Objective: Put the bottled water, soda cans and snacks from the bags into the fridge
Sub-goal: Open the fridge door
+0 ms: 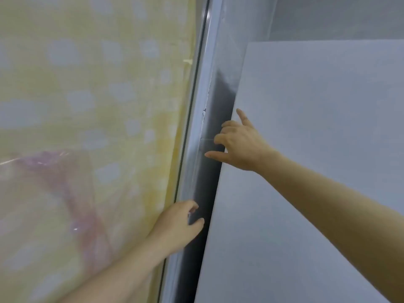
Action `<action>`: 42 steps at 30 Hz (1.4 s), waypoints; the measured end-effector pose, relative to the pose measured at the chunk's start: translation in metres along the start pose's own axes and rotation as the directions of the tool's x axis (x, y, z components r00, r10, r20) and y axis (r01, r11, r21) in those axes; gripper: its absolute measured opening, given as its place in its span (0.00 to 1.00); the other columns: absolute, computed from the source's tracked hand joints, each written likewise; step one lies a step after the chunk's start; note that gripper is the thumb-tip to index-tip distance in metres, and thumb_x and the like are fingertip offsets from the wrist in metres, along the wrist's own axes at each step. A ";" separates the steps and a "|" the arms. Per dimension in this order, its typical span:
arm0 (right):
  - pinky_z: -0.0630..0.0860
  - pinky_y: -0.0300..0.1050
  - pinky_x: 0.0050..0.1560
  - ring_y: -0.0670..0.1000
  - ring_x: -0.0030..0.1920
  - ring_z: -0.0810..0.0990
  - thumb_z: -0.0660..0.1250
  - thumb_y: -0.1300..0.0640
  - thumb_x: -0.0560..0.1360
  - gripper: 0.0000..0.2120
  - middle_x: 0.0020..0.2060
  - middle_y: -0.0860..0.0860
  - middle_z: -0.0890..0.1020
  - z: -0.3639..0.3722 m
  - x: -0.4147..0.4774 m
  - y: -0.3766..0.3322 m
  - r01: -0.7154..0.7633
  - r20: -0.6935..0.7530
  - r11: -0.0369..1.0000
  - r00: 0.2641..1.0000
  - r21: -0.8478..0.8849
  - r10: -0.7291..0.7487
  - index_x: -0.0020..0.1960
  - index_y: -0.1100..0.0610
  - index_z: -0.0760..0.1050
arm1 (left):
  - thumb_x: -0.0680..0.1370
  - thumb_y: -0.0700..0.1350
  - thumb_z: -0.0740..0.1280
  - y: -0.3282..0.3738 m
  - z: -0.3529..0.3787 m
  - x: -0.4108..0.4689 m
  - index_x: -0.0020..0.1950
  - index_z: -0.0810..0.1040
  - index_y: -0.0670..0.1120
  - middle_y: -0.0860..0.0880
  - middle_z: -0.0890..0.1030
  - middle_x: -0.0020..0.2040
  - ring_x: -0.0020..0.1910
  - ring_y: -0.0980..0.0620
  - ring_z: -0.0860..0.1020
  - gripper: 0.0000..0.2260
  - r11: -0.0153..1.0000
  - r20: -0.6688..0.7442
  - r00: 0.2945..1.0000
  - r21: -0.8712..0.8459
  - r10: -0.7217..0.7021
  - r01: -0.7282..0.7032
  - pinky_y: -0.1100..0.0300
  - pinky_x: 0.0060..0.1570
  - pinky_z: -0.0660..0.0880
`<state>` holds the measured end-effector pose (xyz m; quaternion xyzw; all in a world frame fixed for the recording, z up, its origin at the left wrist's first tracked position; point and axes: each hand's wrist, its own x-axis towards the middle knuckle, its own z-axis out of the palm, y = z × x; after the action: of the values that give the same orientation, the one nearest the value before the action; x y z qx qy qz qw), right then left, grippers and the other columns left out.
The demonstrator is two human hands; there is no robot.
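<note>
The fridge's pale grey door [317, 149] fills the right half of the head view and appears closed. A dark gap [209, 193] runs down its left edge. My right hand [240, 145] grips that edge at mid height, with fingers curled into the gap and the thumb pointing left. Lower down, my left hand [181, 224] rests against the grey strip beside the gap, its fingers loosely curled and holding nothing. No bottles, cans, snacks or bags are in view.
A yellow curtain [87, 106] with pale dots hangs close on the left, with a pinkish sheen low down. A grey window or wall frame [196, 106] runs between curtain and fridge. A grey wall [338, 16] rises above the fridge top.
</note>
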<state>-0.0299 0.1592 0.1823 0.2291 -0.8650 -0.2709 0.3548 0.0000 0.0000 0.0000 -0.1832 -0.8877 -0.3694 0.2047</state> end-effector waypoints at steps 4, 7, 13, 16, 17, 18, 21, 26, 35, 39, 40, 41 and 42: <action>0.35 0.63 0.74 0.51 0.59 0.73 0.45 0.33 0.77 0.32 0.39 0.48 0.79 0.019 0.007 0.011 0.000 -0.121 0.991 0.993 -0.137 -0.016 0.43 0.54 0.80 | 0.78 0.56 0.63 0.001 0.012 0.013 0.69 0.69 0.51 0.55 0.74 0.63 0.60 0.58 0.73 0.21 1.000 0.013 1.000 -0.019 0.002 -0.002 0.64 0.59 0.71; 0.43 0.64 0.75 0.52 0.48 0.75 0.48 0.36 0.78 0.32 0.29 0.48 0.74 0.033 0.011 0.012 0.017 -0.263 0.982 0.963 -0.188 -0.067 0.34 0.56 0.79 | 0.77 0.57 0.62 0.000 0.024 0.025 0.70 0.68 0.51 0.56 0.74 0.64 0.60 0.59 0.73 0.22 0.999 0.015 1.000 -0.035 -0.001 0.002 0.64 0.59 0.71; 0.49 0.64 0.74 0.54 0.42 0.73 0.53 0.39 0.78 0.30 0.26 0.49 0.70 0.045 0.015 0.013 0.019 -0.367 0.979 0.925 -0.204 -0.095 0.31 0.58 0.78 | 0.76 0.61 0.61 0.002 0.047 0.043 0.70 0.66 0.51 0.54 0.75 0.62 0.57 0.56 0.75 0.26 0.993 0.006 1.000 -0.116 -0.019 0.020 0.58 0.57 0.75; 0.48 0.64 0.74 0.54 0.42 0.73 0.54 0.40 0.78 0.29 0.26 0.50 0.70 0.049 0.017 0.015 0.010 -0.394 0.979 0.915 -0.201 -0.090 0.30 0.59 0.78 | 0.74 0.65 0.61 0.007 0.060 0.051 0.62 0.71 0.53 0.56 0.78 0.56 0.52 0.57 0.77 0.23 0.968 0.027 0.999 -0.249 -0.029 0.035 0.54 0.53 0.78; 0.49 0.64 0.74 0.54 0.42 0.73 0.55 0.40 0.78 0.29 0.26 0.50 0.70 0.051 0.017 0.015 0.006 -0.403 0.979 0.911 -0.204 -0.089 0.31 0.59 0.78 | 0.73 0.67 0.61 0.009 0.063 0.053 0.58 0.72 0.53 0.56 0.78 0.54 0.50 0.58 0.78 0.22 0.957 0.023 0.999 -0.288 -0.036 0.041 0.53 0.51 0.79; 0.49 0.64 0.74 0.54 0.42 0.73 0.56 0.41 0.78 0.29 0.26 0.50 0.70 0.051 0.017 0.015 0.000 -0.406 0.978 0.910 -0.207 -0.086 0.31 0.59 0.78 | 0.71 0.70 0.61 0.010 0.067 0.055 0.55 0.73 0.53 0.56 0.78 0.52 0.48 0.58 0.78 0.23 0.949 0.018 0.999 -0.310 -0.049 0.052 0.53 0.49 0.79; 0.51 0.64 0.74 0.54 0.42 0.73 0.57 0.42 0.78 0.27 0.26 0.50 0.69 0.053 0.018 0.015 -0.009 -0.416 0.976 0.906 -0.219 -0.085 0.30 0.60 0.78 | 0.68 0.72 0.62 0.010 0.074 0.057 0.49 0.73 0.51 0.53 0.78 0.48 0.44 0.56 0.77 0.25 0.938 -0.002 0.995 -0.333 -0.102 0.095 0.55 0.44 0.79; 0.51 0.63 0.74 0.54 0.42 0.74 0.57 0.44 0.78 0.26 0.26 0.51 0.71 0.052 0.017 0.013 -0.016 -0.408 0.971 0.909 -0.240 -0.086 0.31 0.60 0.78 | 0.72 0.66 0.64 0.010 0.074 0.057 0.48 0.72 0.49 0.51 0.76 0.48 0.43 0.56 0.75 0.21 0.936 0.022 0.991 -0.328 -0.132 0.131 0.63 0.37 0.71; 0.54 0.60 0.74 0.54 0.43 0.75 0.58 0.47 0.77 0.24 0.28 0.52 0.72 0.048 0.012 0.001 -0.052 -0.437 0.980 0.898 -0.190 -0.037 0.31 0.61 0.78 | 0.74 0.64 0.64 0.014 0.070 0.049 0.51 0.71 0.48 0.51 0.75 0.50 0.45 0.54 0.76 0.19 0.935 0.024 0.984 -0.307 -0.177 0.176 0.59 0.42 0.76; 0.51 0.59 0.75 0.54 0.44 0.75 0.58 0.47 0.77 0.24 0.28 0.51 0.72 0.035 0.003 -0.008 -0.042 -0.452 0.981 0.891 -0.190 -0.050 0.30 0.60 0.77 | 0.74 0.64 0.64 0.013 0.065 0.029 0.49 0.70 0.49 0.52 0.75 0.48 0.43 0.56 0.75 0.19 0.936 -0.012 0.986 -0.316 -0.168 0.156 0.63 0.36 0.71; 0.51 0.59 0.75 0.54 0.45 0.75 0.58 0.47 0.77 0.23 0.29 0.51 0.72 0.030 0.000 -0.011 -0.039 -0.459 0.982 0.887 -0.187 -0.052 0.30 0.60 0.77 | 0.74 0.63 0.65 0.012 0.062 0.023 0.49 0.70 0.49 0.52 0.75 0.48 0.43 0.56 0.75 0.18 0.934 -0.018 0.986 -0.323 -0.164 0.150 0.63 0.35 0.71; 0.52 0.59 0.75 0.54 0.45 0.75 0.58 0.48 0.77 0.23 0.29 0.51 0.72 0.024 -0.002 -0.014 -0.038 -0.470 0.982 0.881 -0.183 -0.053 0.30 0.60 0.76 | 0.74 0.63 0.65 0.012 0.059 0.017 0.49 0.70 0.49 0.52 0.75 0.48 0.43 0.56 0.76 0.18 0.931 -0.017 0.987 -0.334 -0.161 0.146 0.64 0.35 0.70; 0.53 0.59 0.74 0.54 0.45 0.76 0.58 0.48 0.77 0.22 0.29 0.51 0.72 0.019 -0.005 -0.017 -0.037 -0.484 0.983 0.873 -0.179 -0.055 0.30 0.60 0.76 | 0.73 0.62 0.66 0.012 0.055 0.011 0.48 0.70 0.49 0.51 0.76 0.47 0.43 0.56 0.76 0.18 0.927 -0.012 0.988 -0.346 -0.156 0.142 0.63 0.35 0.70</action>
<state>-0.0373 0.1555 0.1580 0.2603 -0.7183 -0.2844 0.5792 -0.0165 0.0501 -0.0226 -0.1408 -0.8165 -0.5371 0.1581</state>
